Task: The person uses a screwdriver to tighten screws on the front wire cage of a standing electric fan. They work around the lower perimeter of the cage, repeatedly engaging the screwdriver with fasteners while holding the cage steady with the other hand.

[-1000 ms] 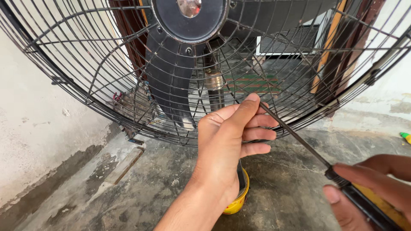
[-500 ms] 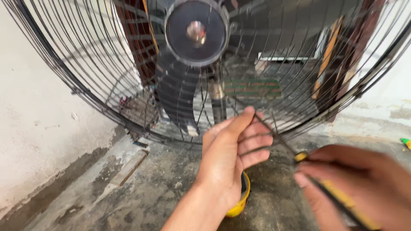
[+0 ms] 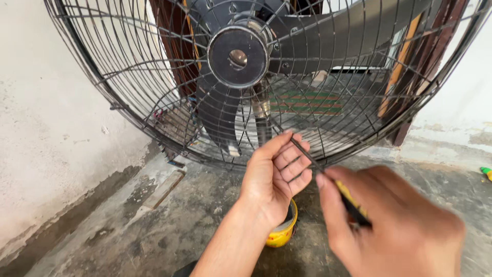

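Bare, stained concrete floor, grey and darker along the left wall. Stood directly on it at the far side: a large round wire fan cage, its lower rim touching the ground. Sat near the middle, close in: a small yellow tub. Lay far right, well apart from the tub: a small green and yellow object.

One fan, one screwdriver and one yellow tin show. Two hands appear: left hand, right hand.
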